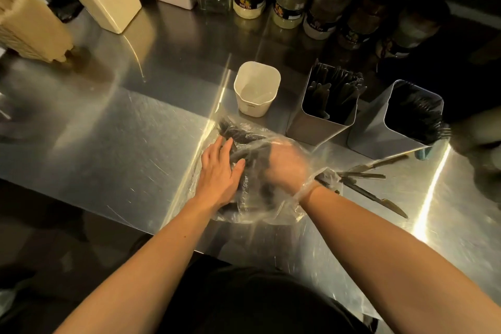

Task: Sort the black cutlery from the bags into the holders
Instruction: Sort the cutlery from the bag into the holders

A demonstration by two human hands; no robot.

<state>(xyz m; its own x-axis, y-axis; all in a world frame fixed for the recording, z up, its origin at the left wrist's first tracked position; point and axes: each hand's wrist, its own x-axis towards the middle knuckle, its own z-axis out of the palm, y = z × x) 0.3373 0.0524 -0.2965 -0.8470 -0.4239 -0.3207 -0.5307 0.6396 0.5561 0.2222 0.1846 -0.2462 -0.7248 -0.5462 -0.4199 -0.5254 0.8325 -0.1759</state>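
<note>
Black cutlery (238, 135) in clear bag (260, 209) under flat left hand (221, 168); right hand (287, 165) inside, grip unclear.

The cutlery (238, 138) is black inside a clear bag (260, 209). One holder (256, 89) is white, two holders (311, 127) are grey. The counter (122, 130) is silver steel.

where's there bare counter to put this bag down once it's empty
Bare steel lies left of the plastic bag, between the left hand and the beige stack. Crowded: right of the bag, loose knives below the two metal holders.
</note>
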